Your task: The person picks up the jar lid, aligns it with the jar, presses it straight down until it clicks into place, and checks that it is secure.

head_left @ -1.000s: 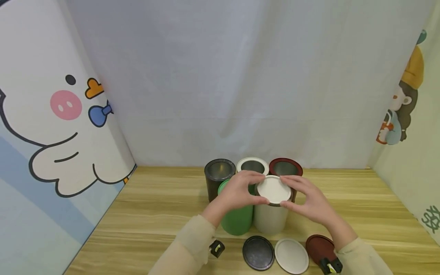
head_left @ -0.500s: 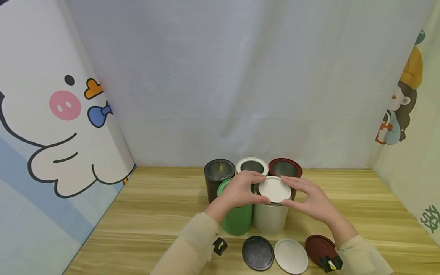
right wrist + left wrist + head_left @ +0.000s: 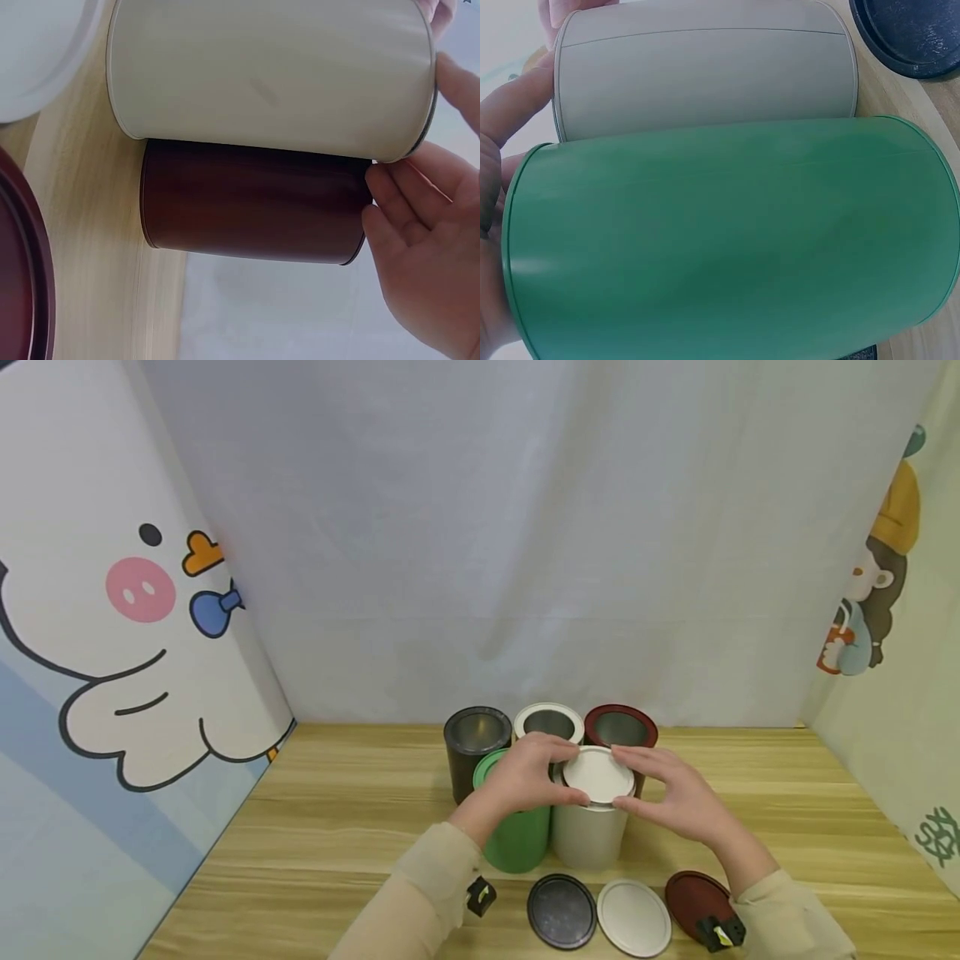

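A white round lid (image 3: 597, 776) lies at the mouth of the beige can (image 3: 587, 839); whether it is fully seated cannot be told. My left hand (image 3: 527, 774) holds its left edge between thumb and fingers, reaching over the green can (image 3: 517, 843). On the other side, my right hand (image 3: 681, 795) grips the lid's right edge the same way. In the left wrist view the green can (image 3: 720, 240) hides part of the left hand (image 3: 502, 120). The right wrist view shows right-hand fingertips near the tops of the beige can (image 3: 270, 82) and dark red can (image 3: 255, 202).
Behind stand a black can (image 3: 467, 768), a white-rimmed can (image 3: 517, 723) and a dark red can (image 3: 592, 725), all without lids. In front lie a black lid (image 3: 562, 911), another white lid (image 3: 633, 917) and a dark red lid (image 3: 692, 897), partly covered by the right wrist device.
The white lid has shifted slightly and sits closer to the beige can's rim, with less dark edge showing beneath it. Both hands keep hold of it and have barely moved.
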Tool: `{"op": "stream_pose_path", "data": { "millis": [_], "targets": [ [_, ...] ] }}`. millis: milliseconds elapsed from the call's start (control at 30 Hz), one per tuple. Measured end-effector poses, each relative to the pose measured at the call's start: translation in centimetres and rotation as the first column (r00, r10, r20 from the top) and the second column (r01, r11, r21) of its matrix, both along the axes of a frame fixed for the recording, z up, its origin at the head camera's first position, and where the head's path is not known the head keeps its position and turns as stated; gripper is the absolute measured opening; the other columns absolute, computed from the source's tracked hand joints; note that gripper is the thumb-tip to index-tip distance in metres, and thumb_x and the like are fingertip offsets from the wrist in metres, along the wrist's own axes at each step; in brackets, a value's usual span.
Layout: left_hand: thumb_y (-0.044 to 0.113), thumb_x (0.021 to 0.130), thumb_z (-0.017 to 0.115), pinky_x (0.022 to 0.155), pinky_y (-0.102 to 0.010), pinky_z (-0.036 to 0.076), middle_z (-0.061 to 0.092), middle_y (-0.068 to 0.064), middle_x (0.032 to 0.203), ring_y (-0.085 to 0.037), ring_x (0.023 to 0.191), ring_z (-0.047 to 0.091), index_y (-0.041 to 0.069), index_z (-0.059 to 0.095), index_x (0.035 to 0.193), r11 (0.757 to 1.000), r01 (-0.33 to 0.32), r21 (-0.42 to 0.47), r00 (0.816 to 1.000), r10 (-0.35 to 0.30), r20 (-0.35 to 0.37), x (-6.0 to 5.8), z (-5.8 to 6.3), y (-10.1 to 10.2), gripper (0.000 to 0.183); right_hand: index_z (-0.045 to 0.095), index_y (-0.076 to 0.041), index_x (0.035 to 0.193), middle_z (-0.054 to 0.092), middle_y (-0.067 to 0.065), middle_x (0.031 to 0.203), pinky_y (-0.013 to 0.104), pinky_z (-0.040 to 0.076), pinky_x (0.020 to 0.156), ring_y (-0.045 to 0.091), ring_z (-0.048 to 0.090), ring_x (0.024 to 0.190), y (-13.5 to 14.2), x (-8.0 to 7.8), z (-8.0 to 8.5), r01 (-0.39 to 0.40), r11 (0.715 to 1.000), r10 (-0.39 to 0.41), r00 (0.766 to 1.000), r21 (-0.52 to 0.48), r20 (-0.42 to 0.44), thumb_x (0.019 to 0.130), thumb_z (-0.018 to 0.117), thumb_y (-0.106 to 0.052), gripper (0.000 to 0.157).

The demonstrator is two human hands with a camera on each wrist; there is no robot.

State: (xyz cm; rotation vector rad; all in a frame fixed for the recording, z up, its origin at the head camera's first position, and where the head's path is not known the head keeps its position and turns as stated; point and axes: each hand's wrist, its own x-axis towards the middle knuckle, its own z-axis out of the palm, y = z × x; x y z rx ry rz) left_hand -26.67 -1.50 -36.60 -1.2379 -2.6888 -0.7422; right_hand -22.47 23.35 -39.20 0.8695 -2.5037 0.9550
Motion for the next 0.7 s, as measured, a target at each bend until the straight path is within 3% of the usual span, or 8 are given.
{"op": "stream_pose_path", "data": {
  "millis": [700],
  "targets": [
    [0.033,0.080,0.084,0.100,-0.027,0.047,0.065,-0.010,0.127,-0.022,0.120,0.059,0.006,0.069,0.126,0.999,0.036,0.012,0.999,-0.036,-0.014,-0.30,0.10,-0.07,0.055,0.060,0.000,0.134,0.057,0.016,0.138,0.065,0.042,0.094,0.043,0.050,0.124,0.03,0.00,0.06,-0.017,1.000,0.017,0.999,-0.002,0.045,0.082,0.082,-0.017,0.059]
  ]
}}
